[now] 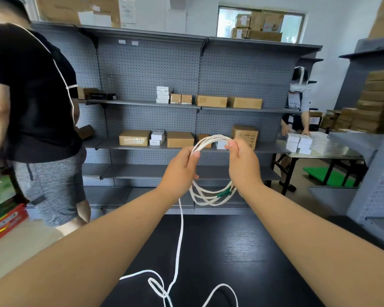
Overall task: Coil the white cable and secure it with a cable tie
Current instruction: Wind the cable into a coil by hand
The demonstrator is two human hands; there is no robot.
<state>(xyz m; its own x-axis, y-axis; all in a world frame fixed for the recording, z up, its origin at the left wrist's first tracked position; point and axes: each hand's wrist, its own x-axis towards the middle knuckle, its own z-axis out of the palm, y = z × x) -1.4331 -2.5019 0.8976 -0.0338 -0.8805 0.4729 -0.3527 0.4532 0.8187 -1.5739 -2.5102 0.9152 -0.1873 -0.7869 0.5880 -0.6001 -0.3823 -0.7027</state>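
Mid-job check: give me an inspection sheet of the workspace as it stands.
Surface: black table, cable slack on it.
Job's things: white cable partly coiled, held in air; green piece on coil, unclear what; cable tie not identified.
Clutter: nothing seen.
Hands: left hand and right hand grip the coil's upper part, fingers curled.
Cables: loose tail hangs to table, looped there.
Surroundings: grey shelving with cardboard boxes; one person left, another far right.

Beyond the black tabletop [231, 251], grey shelves [153, 69] hold cardboard boxes [134, 138] and white boxes [157, 135]; one person in black [31, 96] stands left, another [296, 105] leans over a table [333, 152] far right.
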